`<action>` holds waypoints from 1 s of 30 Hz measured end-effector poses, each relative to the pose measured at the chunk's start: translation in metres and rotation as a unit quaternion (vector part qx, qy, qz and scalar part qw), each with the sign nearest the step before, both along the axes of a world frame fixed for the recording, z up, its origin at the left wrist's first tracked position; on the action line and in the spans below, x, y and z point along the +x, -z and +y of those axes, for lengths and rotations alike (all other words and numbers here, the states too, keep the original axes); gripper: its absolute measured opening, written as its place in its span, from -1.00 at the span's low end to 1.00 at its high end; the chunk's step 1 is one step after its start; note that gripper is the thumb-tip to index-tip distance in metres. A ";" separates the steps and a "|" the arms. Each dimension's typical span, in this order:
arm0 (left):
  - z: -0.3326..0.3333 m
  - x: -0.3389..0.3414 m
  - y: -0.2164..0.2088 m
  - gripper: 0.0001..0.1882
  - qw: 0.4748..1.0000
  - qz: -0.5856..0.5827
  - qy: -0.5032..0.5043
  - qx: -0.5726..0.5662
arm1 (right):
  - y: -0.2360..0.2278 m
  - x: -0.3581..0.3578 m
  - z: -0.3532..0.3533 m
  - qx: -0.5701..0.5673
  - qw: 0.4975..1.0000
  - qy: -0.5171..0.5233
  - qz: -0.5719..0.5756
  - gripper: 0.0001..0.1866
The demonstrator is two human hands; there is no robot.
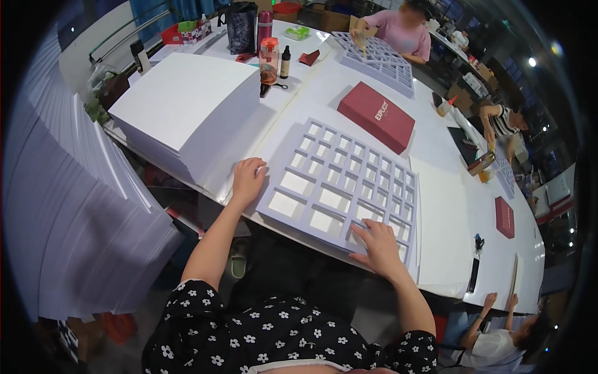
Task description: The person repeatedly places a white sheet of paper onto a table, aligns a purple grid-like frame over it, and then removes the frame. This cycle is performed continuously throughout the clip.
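A pale lavender grid tray (316,194) with many square and oblong compartments lies flat on the white table in front of me, white showing through its openings. My left hand (249,179) rests beside its left edge, fingers stretched out and holding nothing; whether the fingertips touch the tray I cannot tell. Over the near right part of the grid lies my right hand (377,245), its fingers spread on the dividers. Just beyond the tray sits a closed dark red box (377,117).
To the left stands a tall stack of white sheets (187,93), with another big stack (87,218) nearer me. An orange-capped bottle (268,61) and a small dark bottle (285,62) stand behind. A person in pink (402,31) works at stacked grids (380,65) across the table.
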State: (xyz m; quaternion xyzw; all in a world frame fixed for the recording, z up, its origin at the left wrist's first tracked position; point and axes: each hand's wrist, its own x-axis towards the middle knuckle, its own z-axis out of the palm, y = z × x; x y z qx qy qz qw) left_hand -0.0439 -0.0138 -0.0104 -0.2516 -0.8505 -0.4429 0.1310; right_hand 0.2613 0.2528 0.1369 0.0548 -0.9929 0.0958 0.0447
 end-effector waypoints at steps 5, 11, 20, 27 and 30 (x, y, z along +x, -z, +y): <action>-0.009 0.006 -0.002 -0.69 0.967 -0.192 0.037 0.161 | 0.011 0.023 0.000 -0.004 0.996 0.064 0.063 -0.14; -0.055 0.089 -0.028 -0.49 0.966 -0.232 0.100 0.048 | 0.055 0.120 0.034 -0.142 0.903 0.374 0.160 -0.15; -0.050 0.103 -0.035 -0.54 0.981 -0.093 0.146 -0.087 | 0.096 0.157 0.011 -0.275 0.852 0.430 0.115 -0.26; -0.047 0.095 -0.039 -0.52 0.971 -0.116 0.157 -0.141 | 0.105 0.156 0.015 -0.304 0.839 0.426 0.148 -0.32; -0.047 0.097 -0.043 -0.55 0.971 -0.112 0.132 -0.164 | 0.102 0.155 0.012 -0.314 0.831 0.434 0.151 -0.35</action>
